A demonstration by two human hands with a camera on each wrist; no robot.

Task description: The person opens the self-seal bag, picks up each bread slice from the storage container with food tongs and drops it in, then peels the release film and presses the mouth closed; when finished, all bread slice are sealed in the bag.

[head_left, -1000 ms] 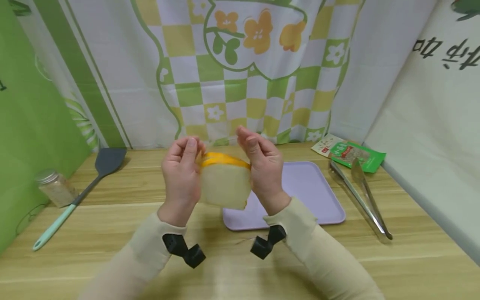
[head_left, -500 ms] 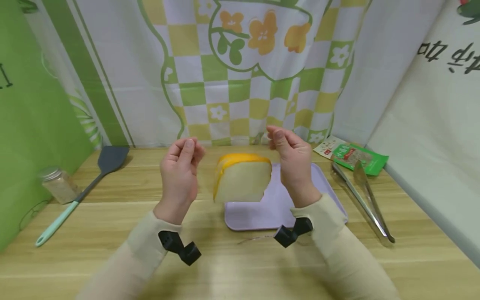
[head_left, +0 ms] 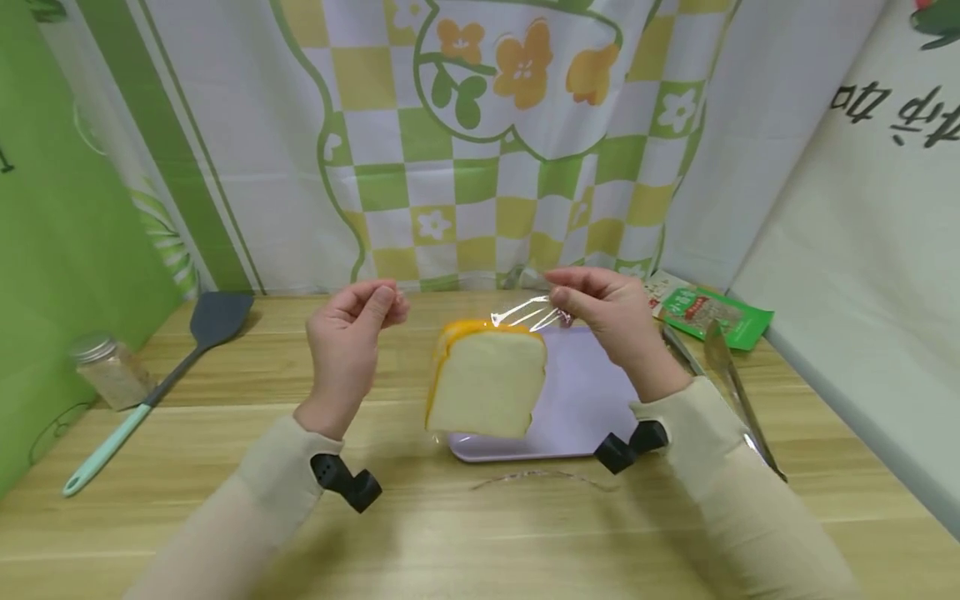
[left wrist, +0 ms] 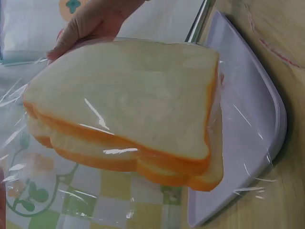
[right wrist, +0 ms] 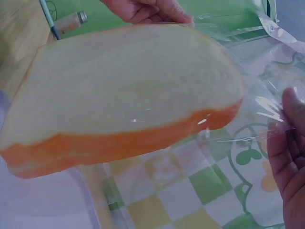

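Observation:
Slices of bread [head_left: 487, 379] hang in a clear plastic bag [head_left: 521, 315] between my hands, over the left part of a lilac tray [head_left: 592, 392]. My left hand [head_left: 345, 342] pinches the bag's film between thumb and fingers, left of the bread. On the other side, my right hand [head_left: 611, 321] pinches the bag's gathered, shiny upper end. The right wrist view shows the film stretched from the bread [right wrist: 124, 86] to the right fingertips. In the left wrist view at least two orange-crusted slices [left wrist: 133, 95] lie against each other inside the bag.
A thin strip [head_left: 540, 475] lies before the tray. To the left are a spatula [head_left: 180, 371] and a lidded jar [head_left: 112, 371]. Metal tongs [head_left: 738, 392], partly behind my right arm, and a green packet [head_left: 712, 315] lie to the right. A patterned curtain hangs behind.
My right hand has moved right, away from the left hand, and its film now shows stretched. The bread has shifted right and turned its broad face more towards the head view.

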